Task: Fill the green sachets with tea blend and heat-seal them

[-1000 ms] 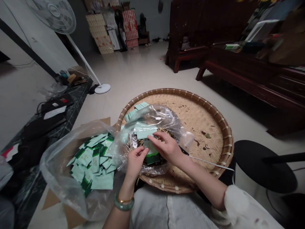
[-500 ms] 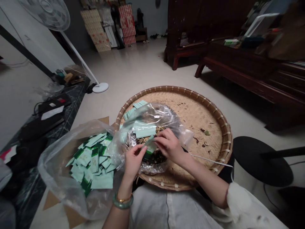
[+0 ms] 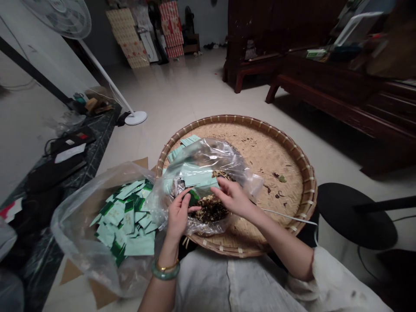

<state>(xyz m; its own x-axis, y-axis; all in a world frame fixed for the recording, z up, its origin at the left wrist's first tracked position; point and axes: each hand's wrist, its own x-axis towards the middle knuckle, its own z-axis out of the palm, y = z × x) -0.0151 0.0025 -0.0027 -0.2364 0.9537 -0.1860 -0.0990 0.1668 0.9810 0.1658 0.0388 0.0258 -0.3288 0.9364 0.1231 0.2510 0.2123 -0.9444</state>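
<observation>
My left hand (image 3: 178, 213) pinches a small paper packet with a dark green end (image 3: 194, 198) between thumb and index finger; its other fingers stick out. The fingers of my right hand (image 3: 234, 197) close on the right end of a pale green packet (image 3: 207, 187). Whether both hands hold one packet or two, I cannot tell. Below them, a clear plastic bag (image 3: 224, 151) lies open with a dark and tan dried loose mix (image 3: 211, 210) inside. More pale green packets (image 3: 195, 178) lie flat just behind my fingers.
Under the bag is a round woven bamboo tray (image 3: 276, 143) with scattered dried bits. Rows of pale packets (image 3: 182, 147) sit at its far left. Left of it, another plastic bag (image 3: 78, 225) holds many green packets. A black round base (image 3: 355, 216) stands right; a white fan (image 3: 135, 118) stands behind.
My hands have moved slightly apart. The packet between them was raised and tilted; now pale green paper lies level there and more of the loose mix shows below.
</observation>
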